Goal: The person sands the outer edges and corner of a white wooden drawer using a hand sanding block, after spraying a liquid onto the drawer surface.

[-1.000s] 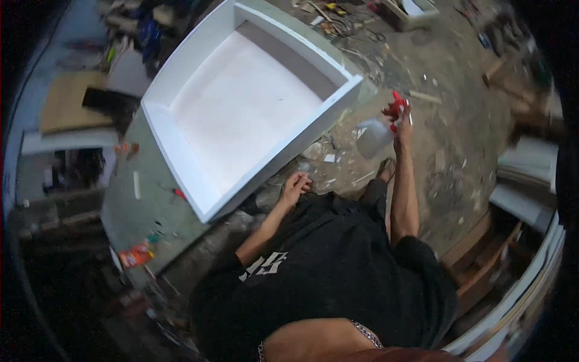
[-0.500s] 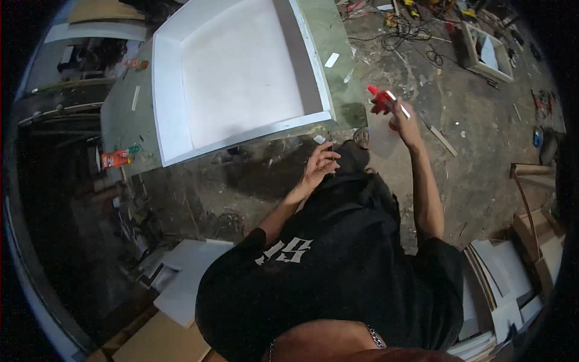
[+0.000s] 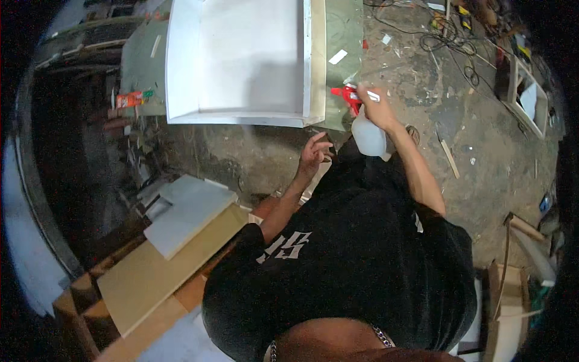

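Note:
My right hand (image 3: 377, 110) is closed around a spray bottle (image 3: 369, 136) with a red trigger head and a cloudy white body. Its red nozzle points left, toward the near right corner of a shallow white open box (image 3: 241, 119). A small white piece shows against my right fingers; I cannot tell whether it is a separate thing. My left hand (image 3: 313, 151) hangs in front of the box's near side, apart from it. Its fingers are loosely spread, and nothing shows in them. The box lies open side up on a green tabletop (image 3: 342, 36), with a shadow across its inner floor.
An orange packet (image 3: 129, 99) lies on the tabletop's left side, and a white strip (image 3: 338, 57) on its right. Behind my left arm are stacked boards (image 3: 175, 265). The right floor holds tangled cables (image 3: 449, 45), a wooden stick (image 3: 449, 158) and a wooden frame (image 3: 528, 99).
My right hand has brought the spray bottle left, nearer the box's corner. My left hand stays loosely open, slightly lower in view. The view has turned, and the boards at left show more.

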The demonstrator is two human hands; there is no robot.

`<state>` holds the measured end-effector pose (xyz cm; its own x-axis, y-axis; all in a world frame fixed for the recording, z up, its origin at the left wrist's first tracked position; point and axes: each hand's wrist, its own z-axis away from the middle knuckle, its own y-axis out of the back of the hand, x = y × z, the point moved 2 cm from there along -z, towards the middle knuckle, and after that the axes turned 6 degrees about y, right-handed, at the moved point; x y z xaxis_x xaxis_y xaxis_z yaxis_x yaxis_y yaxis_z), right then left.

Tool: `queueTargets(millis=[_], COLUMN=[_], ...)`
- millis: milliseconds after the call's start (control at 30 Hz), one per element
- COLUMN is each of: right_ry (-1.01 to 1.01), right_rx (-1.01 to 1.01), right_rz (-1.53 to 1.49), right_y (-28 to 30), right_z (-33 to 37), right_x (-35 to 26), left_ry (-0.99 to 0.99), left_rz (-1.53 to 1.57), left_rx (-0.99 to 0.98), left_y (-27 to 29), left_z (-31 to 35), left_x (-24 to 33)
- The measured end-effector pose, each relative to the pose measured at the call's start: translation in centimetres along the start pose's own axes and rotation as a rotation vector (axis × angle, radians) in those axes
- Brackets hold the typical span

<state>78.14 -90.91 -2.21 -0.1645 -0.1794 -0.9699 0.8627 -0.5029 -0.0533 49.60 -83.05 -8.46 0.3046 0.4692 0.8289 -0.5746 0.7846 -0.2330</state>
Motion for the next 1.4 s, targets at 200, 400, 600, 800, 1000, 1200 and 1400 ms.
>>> queueTargets(millis=[200, 400, 600, 800, 1000, 1200, 1400], right_ry=[0.143, 0.035, 0.097, 0.146, 0.169, 0.226, 0.210], right_rx=[-0.095, 0.002, 0.003, 0.130, 0.184, 0.218, 0.139], right_rz=[0.043, 0.239, 0.155, 0.303, 0.196, 0.124, 0.250], right_y=[1.6, 4.9, 7.7, 10.8, 14.0, 16.9, 20.3], right_z=[-3.0, -9.8, -18.7, -27.5, -34.5, -40.3, -45.7], right_x=[-2.3, -5.5, -5.6, -8.7, -9.9, -14.5, -16.9], left_ry=[0.167, -0.016, -0.178, -0.137, -0.207, -0.269, -0.464], left_rz=[0.114, 0.310, 0.468, 0.427, 0.291, 0.413, 0.731], left_rx=[0.367, 0.359, 0.503, 0.629, 0.767, 0.878, 0.891], left_y=[-5.0, -10.4, -12.6, -11.6, -11.4, -11.2, -11.0], left_z=[5.0, 6.4, 4.5, 0.4, -1.5, -3.1, -6.6], left_x=[-4.9, -7.8, -9.3, -9.6, -7.1, -6.7, -7.3])
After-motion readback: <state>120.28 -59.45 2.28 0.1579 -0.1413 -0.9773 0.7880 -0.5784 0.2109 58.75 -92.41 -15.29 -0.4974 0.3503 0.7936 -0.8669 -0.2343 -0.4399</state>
